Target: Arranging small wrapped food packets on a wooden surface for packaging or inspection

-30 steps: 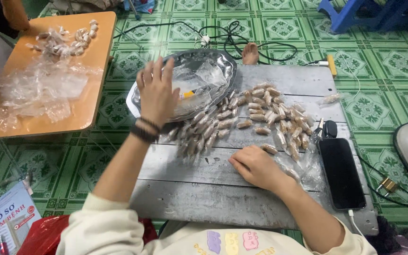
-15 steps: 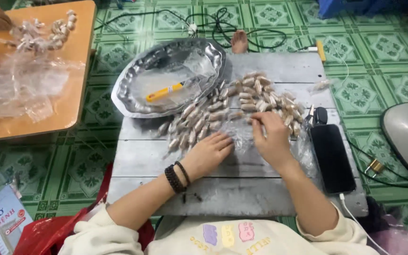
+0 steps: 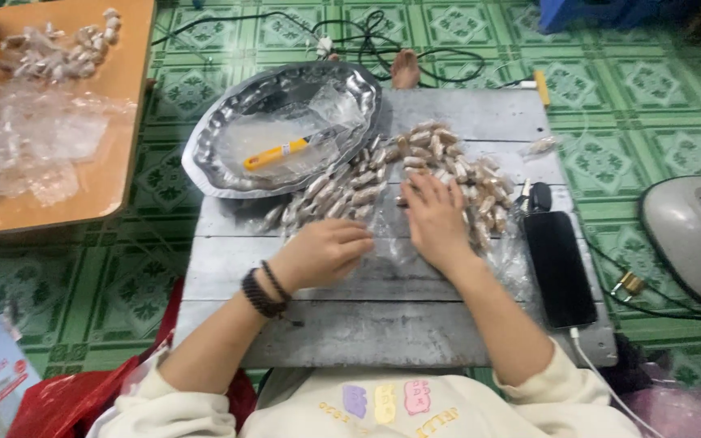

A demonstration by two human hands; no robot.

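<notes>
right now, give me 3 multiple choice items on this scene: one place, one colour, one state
1. Where does the phone lie?
A. on the table's right edge
B. in the tray
C. on the floor

2. What colour is the knife handle in the tray?
A. blue
B. yellow-orange
C. black

3. How is the right hand?
A. raised in a fist
B. gripping the knife
C. flat on the wrapped pieces

Key:
1 A, it rests by the table edge, cable plugged in.
2 B, its handle is yellow-orange.
3 C, its fingers are spread over the pile.
</notes>
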